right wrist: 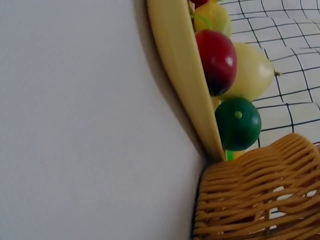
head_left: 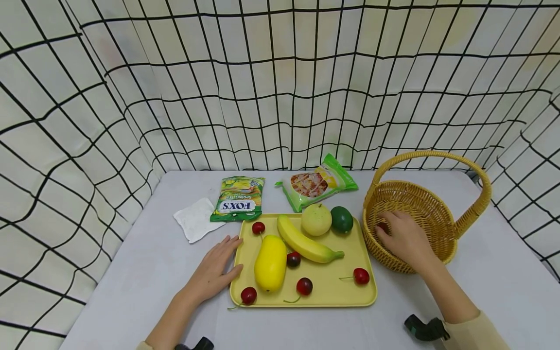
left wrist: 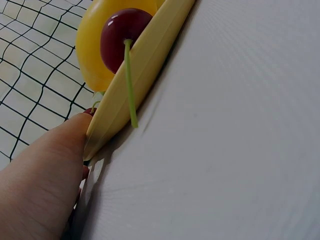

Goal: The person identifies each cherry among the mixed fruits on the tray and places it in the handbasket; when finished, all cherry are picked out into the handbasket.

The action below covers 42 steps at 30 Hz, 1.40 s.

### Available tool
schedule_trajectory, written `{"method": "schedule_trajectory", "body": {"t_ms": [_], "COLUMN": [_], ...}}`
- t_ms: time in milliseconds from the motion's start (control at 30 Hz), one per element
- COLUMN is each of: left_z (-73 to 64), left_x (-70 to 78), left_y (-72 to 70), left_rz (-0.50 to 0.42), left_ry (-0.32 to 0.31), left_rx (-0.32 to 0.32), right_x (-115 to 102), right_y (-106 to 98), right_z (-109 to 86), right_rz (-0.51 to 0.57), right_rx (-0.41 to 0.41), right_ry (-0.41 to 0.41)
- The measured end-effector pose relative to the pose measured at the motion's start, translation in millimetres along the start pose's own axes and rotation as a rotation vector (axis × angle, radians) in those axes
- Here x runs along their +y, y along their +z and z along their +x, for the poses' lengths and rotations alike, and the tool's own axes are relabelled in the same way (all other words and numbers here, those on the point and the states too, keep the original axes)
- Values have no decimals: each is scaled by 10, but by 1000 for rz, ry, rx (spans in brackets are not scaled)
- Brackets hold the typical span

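My right hand [head_left: 404, 238] reaches down inside the woven wicker basket [head_left: 426, 200], its fingers at a dark red cherry [head_left: 383, 227] near the inner left wall. My left hand [head_left: 215, 270] rests at the left rim of the yellow tray [head_left: 328, 294], fingers extended along it and thumb tip at the edge. On the tray lie a banana [head_left: 306, 243], a yellow papaya-like fruit [head_left: 270, 265], a pale round pear [head_left: 316, 219], a green lime-like fruit [head_left: 341, 219] and several cherries, one [head_left: 249, 295] close to my left thumb with its stem over the rim.
Behind the tray lie a green FOX'S candy bag [head_left: 239, 198] and a green snack bag [head_left: 317, 184]. A white tissue [head_left: 199, 219] is at the left. The basket's tall handle [head_left: 430, 154] arches over its opening. Black-grid netting [head_left: 288, 97] surrounds the white table.
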State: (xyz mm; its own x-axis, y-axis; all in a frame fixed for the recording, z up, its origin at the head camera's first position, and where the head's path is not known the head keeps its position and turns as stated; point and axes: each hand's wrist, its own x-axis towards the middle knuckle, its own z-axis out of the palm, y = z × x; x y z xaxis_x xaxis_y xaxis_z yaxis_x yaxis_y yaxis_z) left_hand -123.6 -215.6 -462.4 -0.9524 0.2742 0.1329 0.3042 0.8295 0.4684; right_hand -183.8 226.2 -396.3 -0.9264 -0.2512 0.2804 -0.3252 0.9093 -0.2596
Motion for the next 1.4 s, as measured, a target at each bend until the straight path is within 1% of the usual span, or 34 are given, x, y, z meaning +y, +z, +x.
{"method": "schedule_trajectory", "body": {"t_ms": [133,200,300,400,467,533,733,867,967,1167,1400], "left_z": [-3,-2,0,0,-1,-1,5,6,5,4,1], "left_x": [1,1,3,7,12,15,17,16,12,3,4], "left_y": [1,1,-6,-14,-20,-24,-27,-23,-21,-15,-16], "left_rz": [1,3,1,-2,-4,-3,-2,-2,-2,1,7], "left_ry": [4,5,4,1,0,1,0,-2,-2,2,5], "left_rx": [-3,-4,-6,-8,-11,-12,-14,-16,-15,-12,-10], "right_x": [-113,-168,-244,-310,-353,-399,-564,-673,-754,-881,-969], "right_y": [-53,-66,-75,-73,-72,-70,-50,-13,21,86,191], "right_z": [-30,-37,-38,-31,-30,-32,-56,-70,-87,-116,-126], "right_rz": [10,6,-2,2,10,13,37,36,38,36,36], "right_rx": [44,80,152,226,256,268,252,236,211,147,163], "right_ry": [-18,-44,-110,-194,-237,-270,-348,-398,-414,-408,-457]}}
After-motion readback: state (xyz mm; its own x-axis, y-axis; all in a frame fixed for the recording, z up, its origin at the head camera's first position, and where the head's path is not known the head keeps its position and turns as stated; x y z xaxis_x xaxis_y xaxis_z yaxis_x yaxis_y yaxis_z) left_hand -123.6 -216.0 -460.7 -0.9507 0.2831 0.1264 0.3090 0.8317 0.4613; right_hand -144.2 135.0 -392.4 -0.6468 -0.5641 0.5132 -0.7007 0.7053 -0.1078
